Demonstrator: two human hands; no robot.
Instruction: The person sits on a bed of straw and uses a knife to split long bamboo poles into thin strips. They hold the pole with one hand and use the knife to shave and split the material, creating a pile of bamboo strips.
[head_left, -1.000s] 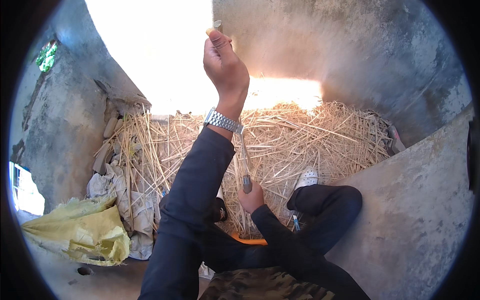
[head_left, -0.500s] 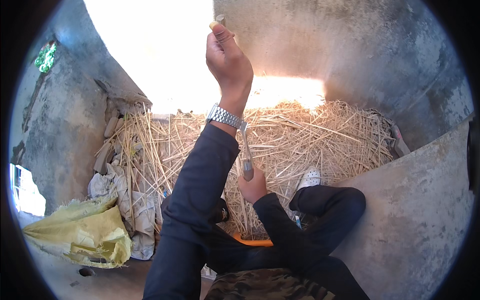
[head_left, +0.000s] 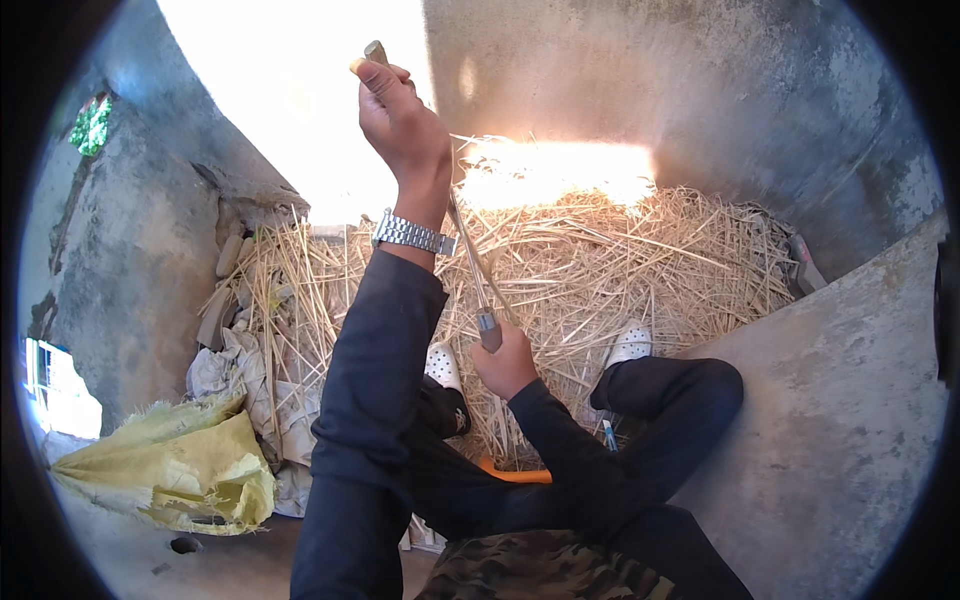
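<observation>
My left hand (head_left: 405,128), a silver watch at its wrist, is raised at the upper middle with its fingers closed. From the top of the fist sticks the blunt end of a grey-brown cylinder, like a tool handle (head_left: 375,51); the fingers hide the rest. Lower down, in front of my lap, my right hand (head_left: 506,362) grips a hand tool by its grey-brown handle (head_left: 488,331). A narrow metal part runs up from that handle toward my left wrist. Its exact kind I cannot tell, and my left arm hides some of it.
Dry straw (head_left: 600,255) covers the floor ahead, between concrete walls (head_left: 680,80). At the left lies a frayed yellow sack (head_left: 190,465) beside crumpled pale cloth (head_left: 290,425). Both feet, in white perforated shoes (head_left: 629,342), rest by the straw. An orange object (head_left: 515,475) lies between my legs.
My left hand has moved left and slightly down, still holding the handle. The right hand barely moves; more of its tool's metal part and my left shoe now show.
</observation>
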